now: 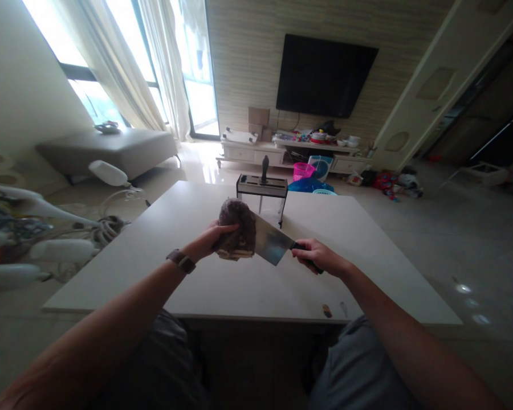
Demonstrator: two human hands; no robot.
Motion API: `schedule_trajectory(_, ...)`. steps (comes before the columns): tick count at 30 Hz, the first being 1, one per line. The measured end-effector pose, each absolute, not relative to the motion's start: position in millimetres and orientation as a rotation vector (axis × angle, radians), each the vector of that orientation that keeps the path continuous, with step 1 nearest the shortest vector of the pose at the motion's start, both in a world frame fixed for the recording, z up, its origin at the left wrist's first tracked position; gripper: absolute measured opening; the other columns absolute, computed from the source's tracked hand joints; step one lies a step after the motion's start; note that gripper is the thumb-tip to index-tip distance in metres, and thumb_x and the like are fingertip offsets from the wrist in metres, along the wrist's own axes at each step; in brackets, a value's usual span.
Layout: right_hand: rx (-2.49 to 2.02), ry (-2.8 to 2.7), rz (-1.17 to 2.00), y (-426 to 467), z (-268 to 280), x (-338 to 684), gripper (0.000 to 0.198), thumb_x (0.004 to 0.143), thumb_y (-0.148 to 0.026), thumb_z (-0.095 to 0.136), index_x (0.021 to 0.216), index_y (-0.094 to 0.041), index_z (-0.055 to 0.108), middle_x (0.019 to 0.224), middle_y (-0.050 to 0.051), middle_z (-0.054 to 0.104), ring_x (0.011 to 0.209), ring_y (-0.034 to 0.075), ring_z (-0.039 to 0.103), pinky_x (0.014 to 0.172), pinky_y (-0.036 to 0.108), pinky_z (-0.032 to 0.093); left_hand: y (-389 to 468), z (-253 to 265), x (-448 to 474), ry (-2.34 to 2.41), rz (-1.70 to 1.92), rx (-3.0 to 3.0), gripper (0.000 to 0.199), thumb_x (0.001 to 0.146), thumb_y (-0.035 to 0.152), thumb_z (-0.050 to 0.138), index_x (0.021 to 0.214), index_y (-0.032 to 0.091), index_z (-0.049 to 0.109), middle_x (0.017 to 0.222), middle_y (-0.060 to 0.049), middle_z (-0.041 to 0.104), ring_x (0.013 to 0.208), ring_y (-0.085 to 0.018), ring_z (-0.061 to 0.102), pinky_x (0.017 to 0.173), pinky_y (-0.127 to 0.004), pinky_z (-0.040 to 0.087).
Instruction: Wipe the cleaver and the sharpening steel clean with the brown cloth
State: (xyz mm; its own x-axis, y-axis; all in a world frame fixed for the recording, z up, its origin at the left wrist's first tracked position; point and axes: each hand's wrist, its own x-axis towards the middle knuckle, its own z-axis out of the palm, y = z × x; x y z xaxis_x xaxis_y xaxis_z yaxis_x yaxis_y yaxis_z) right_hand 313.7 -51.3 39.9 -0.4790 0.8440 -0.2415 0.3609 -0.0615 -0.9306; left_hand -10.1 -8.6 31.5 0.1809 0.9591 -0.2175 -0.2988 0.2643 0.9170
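Note:
My left hand (211, 236), with a dark watch on the wrist, grips a lumpy grey-brown thing (241, 222) with a pale, layered lower edge; its kind I cannot make out. It is held over the white table (188, 279). My right hand (314, 254) is closed around the black handle of a cleaver (273, 242). The broad blade points left, its far end at the brown thing's right side; whether they touch I cannot tell. Just beyond stands a knife block (263, 185) with clear sides and one black handle sticking up.
Two small items, one dark and yellow (326, 311) and one clear (343, 308), lie by the table's near edge. White lamp-like parts and cables (106, 228) crowd the left. A pink basket (303, 170) stands beyond the table, before a low cabinet (248, 154).

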Motion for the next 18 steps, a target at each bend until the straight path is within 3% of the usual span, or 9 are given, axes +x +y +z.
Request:
schedule_trajectory(5, -1.238, -1.770, 1.516, -51, 41, 305, 0.037, 0.085, -0.054, 0.068, 0.084, -0.019, 0.055, 0.058, -0.008, 0.050, 0.036, 0.005, 0.039, 0.032, 0.018, 0.029, -3, 28, -1, 1.020, 1.270, 0.734, 0.040, 0.068, 0.020, 0.086, 0.103, 0.008, 0.071, 0.093, -0.014, 0.079, 0.079, -0.027, 0.077, 0.078, -0.042, 0.065)
schedule_trajectory(13, -1.191, -1.570, 1.432, -58, 34, 282, 0.036, 0.086, -0.055, 0.064, 0.085, -0.021, 0.053, 0.057, -0.009, 0.048, 0.034, 0.006, 0.038, 0.030, 0.019, 0.030, -6, 41, 2, 0.706, 1.259, 0.588, 0.037, 0.088, 0.035, 0.070, 0.118, 0.014, 0.069, 0.114, -0.012, 0.077, 0.105, -0.029, 0.074, 0.097, -0.051, 0.060)
schedule_trajectory(18, -1.154, -1.502, 1.396, -68, 32, 269, 0.035, 0.087, -0.054, 0.064, 0.084, -0.022, 0.052, 0.058, -0.009, 0.047, 0.036, 0.006, 0.039, 0.030, 0.019, 0.033, -14, 34, 19, 0.681, 1.228, 0.625, 0.038, 0.084, 0.035, 0.075, 0.114, 0.013, 0.069, 0.119, -0.013, 0.075, 0.119, -0.029, 0.068, 0.106, -0.044, 0.056)
